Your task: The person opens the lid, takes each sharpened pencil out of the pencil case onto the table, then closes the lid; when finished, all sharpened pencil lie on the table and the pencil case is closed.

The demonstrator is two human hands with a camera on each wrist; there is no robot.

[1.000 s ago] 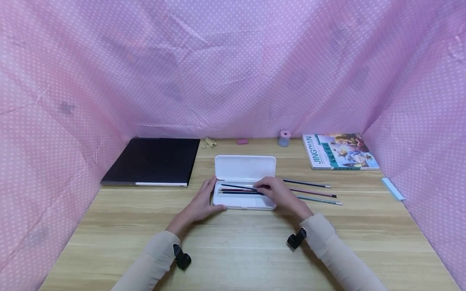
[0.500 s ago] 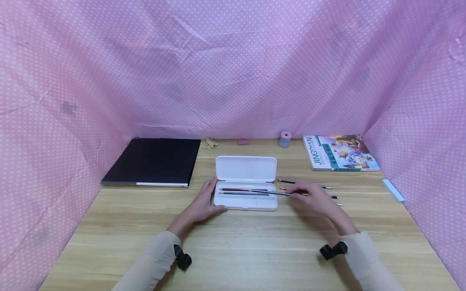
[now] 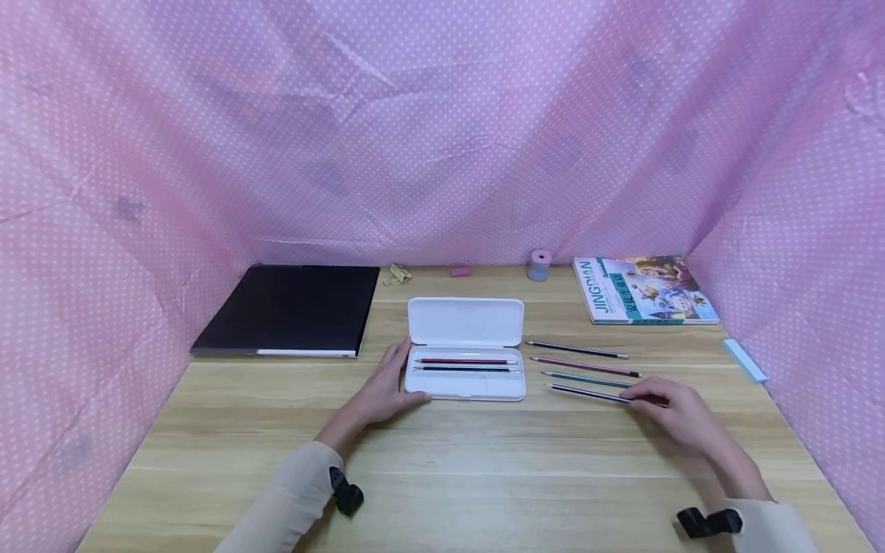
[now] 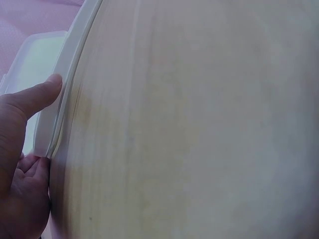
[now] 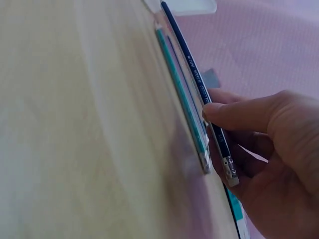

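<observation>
A white pencil case [image 3: 449, 386] lies with its lid raised at mid-table, a red pencil [image 3: 466, 361] and a dark pencil [image 3: 463, 369] inside. My left hand [image 3: 384, 390] grips its left end, thumb [image 4: 47, 92] along the front wall and fingers round the far corner. Over to the right, my right hand [image 3: 674, 408] pinches a dark blue pencil [image 5: 192, 64] near its eraser end, the tip pointing left. Just behind it lie a green pencil [image 3: 588, 379], a maroon pencil [image 3: 584, 366] and another dark pencil [image 3: 577, 349], roughly parallel.
A black folder [image 3: 290, 307] lies at the left. Along the back are a gold binder clip [image 3: 399, 273], a pink eraser [image 3: 460, 271] and a small pink-and-blue cylinder [image 3: 539, 265]. A colourful book [image 3: 643, 290] and a light-blue strip [image 3: 745, 360] occupy the right; pink dotted cloth [image 3: 442, 153] surrounds the table.
My right hand has carried the dark blue pencil out of the pencil case, rightward and nearer, to the front of the pencil row. The left hand has stayed on the case.
</observation>
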